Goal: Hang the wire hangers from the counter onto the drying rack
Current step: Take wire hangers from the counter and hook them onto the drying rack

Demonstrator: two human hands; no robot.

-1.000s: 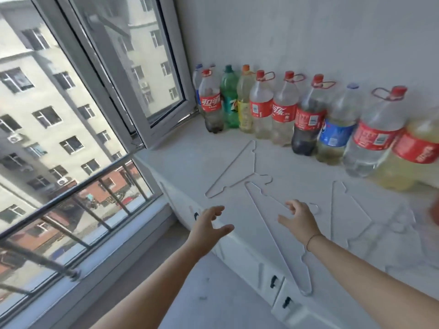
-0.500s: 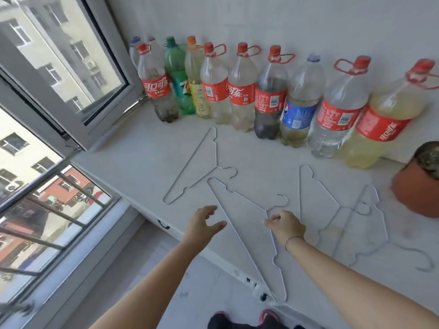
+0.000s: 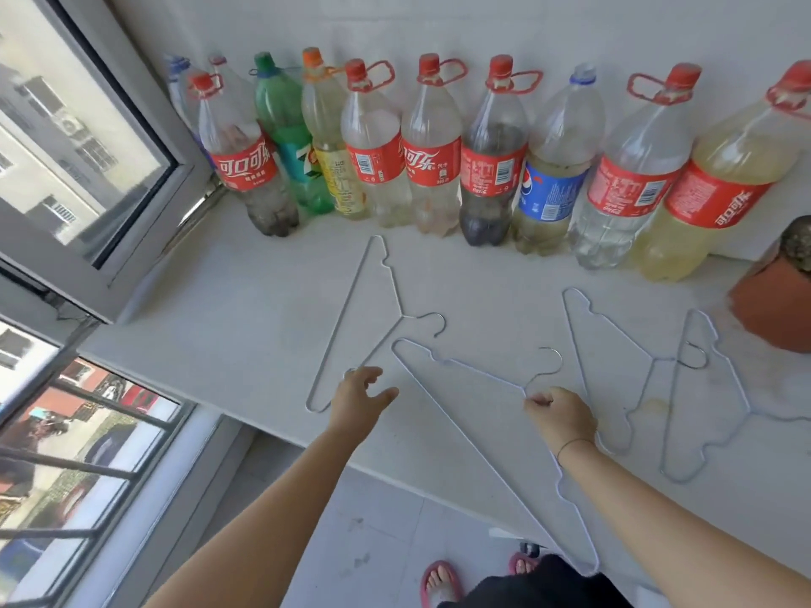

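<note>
Several thin wire hangers lie flat on the white counter (image 3: 228, 309). The leftmost hanger (image 3: 351, 300) has its lower end beside my left hand (image 3: 357, 394), whose fingers are spread and relaxed just above that wire, holding nothing. The long middle hanger (image 3: 474, 441) runs from the counter out past the front edge. My right hand (image 3: 559, 416) has its fingers curled at this hanger's neck, just below the hook (image 3: 550, 362); it seems to pinch the wire. Two more hangers (image 3: 597, 340) (image 3: 702, 388) overlap at the right. No drying rack is in view.
A row of large plastic bottles (image 3: 432, 147) stands along the back wall. A terracotta pot (image 3: 772, 300) sits at the right edge. An open window sash (image 3: 101, 168) juts over the counter's left end. Below are the tiled floor and my feet in pink sandals (image 3: 441, 583).
The view has swung right and down toward the counter. My right hand has closed its fingers at the middle hanger's neck. My left hand has reached forward to the leftmost hanger's lower end.
</note>
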